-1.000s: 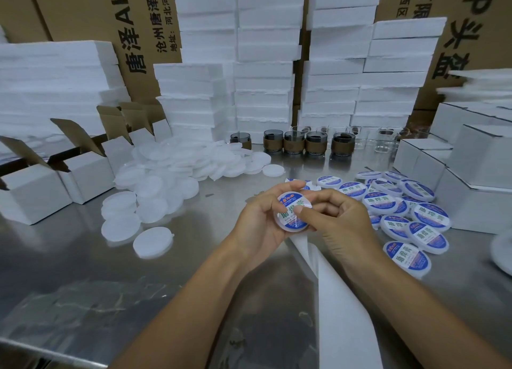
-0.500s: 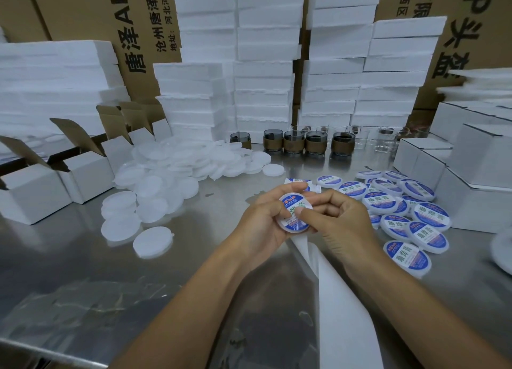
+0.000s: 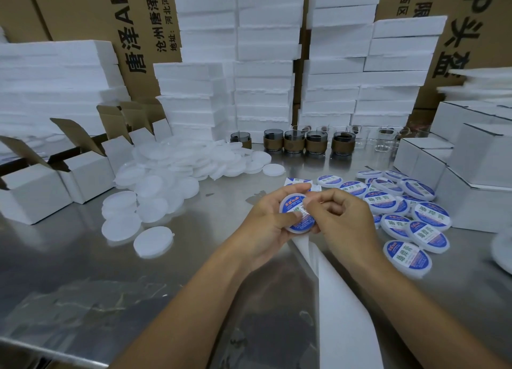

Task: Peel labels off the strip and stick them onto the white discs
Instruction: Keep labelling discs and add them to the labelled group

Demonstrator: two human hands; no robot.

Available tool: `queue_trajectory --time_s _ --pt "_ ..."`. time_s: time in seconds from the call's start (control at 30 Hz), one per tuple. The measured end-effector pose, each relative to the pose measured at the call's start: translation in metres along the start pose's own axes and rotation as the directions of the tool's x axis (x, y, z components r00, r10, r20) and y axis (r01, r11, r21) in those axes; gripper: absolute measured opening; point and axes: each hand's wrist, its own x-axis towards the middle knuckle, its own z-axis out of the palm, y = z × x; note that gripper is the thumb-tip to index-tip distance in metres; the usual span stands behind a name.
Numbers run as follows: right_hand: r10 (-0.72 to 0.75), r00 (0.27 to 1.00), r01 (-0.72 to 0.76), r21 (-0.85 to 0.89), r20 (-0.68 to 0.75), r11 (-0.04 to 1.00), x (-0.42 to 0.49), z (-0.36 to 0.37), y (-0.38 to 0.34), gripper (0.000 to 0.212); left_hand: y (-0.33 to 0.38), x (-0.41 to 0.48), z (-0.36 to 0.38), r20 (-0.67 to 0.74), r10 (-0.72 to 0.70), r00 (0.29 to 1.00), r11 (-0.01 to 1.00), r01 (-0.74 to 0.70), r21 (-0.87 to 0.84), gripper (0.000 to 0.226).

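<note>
**Both hands on one disc, above the strip**

At the far left, open cartons point(image 3: 36, 191) stand on the tabletop point(image 3: 69, 258), and the frame cuts off the outermost one. In front of them is bare steel, running down to crumpled clear film point(image 3: 69, 307) by the near rim. A heap of plain discs point(image 3: 171, 175) spreads from the cartons toward the middle, its nearest pieces well apart from the arms. Foam slabs point(image 3: 263, 64) and a row of dark jars point(image 3: 315, 144) close off the back.

In the middle, the left hand point(image 3: 266, 222) grips the held disc point(image 3: 297, 216) from its left side. Its thumb lies across the lower face and its fingers curl over the upper rim. The right hand point(image 3: 343, 216) meets the disc from the right, thumb tip pressing on the label and the other fingers curled in. Whether those fingers touch the disc's back is hidden. The disc is off the tabletop, just over the strip point(image 3: 332, 299), which runs from under the hands to the bottom edge and is cut off there.

To the right, labelled discs point(image 3: 410, 216) overlap between the right forearm and stacked white boxes point(image 3: 471, 175). Their print is too small to read.
</note>
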Motion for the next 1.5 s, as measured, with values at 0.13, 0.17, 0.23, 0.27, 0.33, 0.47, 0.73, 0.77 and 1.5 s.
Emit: queue_trajectory --time_s 0.13,0.17,0.23,0.27,0.33,0.47,0.73,0.77,1.5 --pt "-0.112 0.994 0.111 -0.107 -0.006 0.988 -0.0006 0.0027 0.0016 0.011 -0.001 0.0007 0.0019 -0.04 0.029 0.999 1.0 -0.029 -0.007 0.039" --pt "-0.145 0.989 0.143 -0.141 -0.008 0.98 -0.0007 0.0033 0.0022 0.01 -0.0012 0.0009 0.0024 -0.048 0.033 0.998 0.999 -0.033 -0.002 0.038" --pt "-0.217 0.976 0.21 -0.219 -0.006 0.953 -0.0013 0.0033 0.0034 0.011 -0.0011 0.001 0.0035 -0.058 0.035 0.998 0.999 -0.034 0.015 0.035" --pt "-0.248 0.969 0.239 -0.262 -0.003 0.935 -0.0013 0.0036 0.0041 0.012 -0.001 0.0009 0.0042 -0.06 0.032 0.998 0.999 -0.03 0.023 0.034" --pt "-0.299 0.954 0.279 -0.352 -0.001 0.893 -0.0017 0.0034 0.0051 0.011 -0.0007 0.0003 0.0062 -0.05 0.024 0.998 0.999 -0.022 0.038 0.033" --pt "-0.34 0.939 0.321 -0.482 0.05 0.815 -0.002 0.0016 0.0057 0.008 0.0004 -0.0006 0.0063 -0.053 0.028 0.998 0.998 -0.026 0.051 0.031" --pt "-0.284 0.958 0.271 -0.464 0.043 0.844 -0.0017 0.0002 0.0053 0.023 0.0014 -0.0007 0.004 -0.057 0.021 0.998 0.999 -0.023 -0.034 0.025" --pt "-0.243 0.969 0.232 -0.442 0.033 0.867 -0.0013 -0.0006 0.0048 0.027 0.0022 -0.0008 0.0033 -0.055 0.026 0.998 0.998 -0.03 -0.064 0.025" --pt "-0.123 0.955 0.135 -0.023 0.27 0.991 0.002 0.0015 0.0067 0.006 0.0042 0.0004 0.0015 -0.12 0.1 0.988 0.992 -0.108 -0.062 0.024"
